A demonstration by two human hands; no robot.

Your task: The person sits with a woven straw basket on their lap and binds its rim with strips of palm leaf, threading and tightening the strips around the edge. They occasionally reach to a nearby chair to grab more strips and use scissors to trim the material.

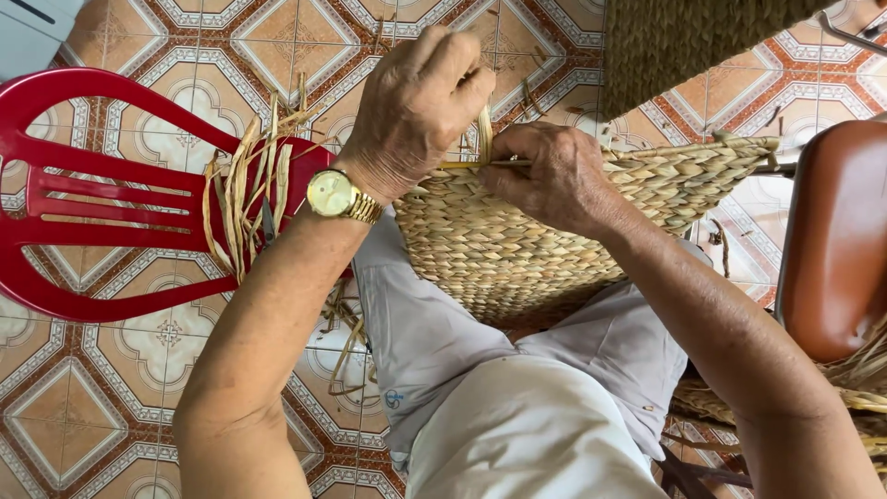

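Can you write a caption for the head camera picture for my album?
Two hands, left hand and right hand, pinch a straw strand at the rim of a woven basket beside a red plastic chair.

Two hands at work: the left hand [416, 102] and the right hand [545, 176], their fingers meeting on one woven basket [517, 249] beneath the fingertips; one loose straw strip [484, 134] stands pinched between them; one gold wristwatch [340, 196] sits behind the left fingers; one red plastic chair [92, 194] lies beyond that wrist, bearing one bundle of dried straw [249, 194]; one brown seat [836, 240] lies past the right fingers.
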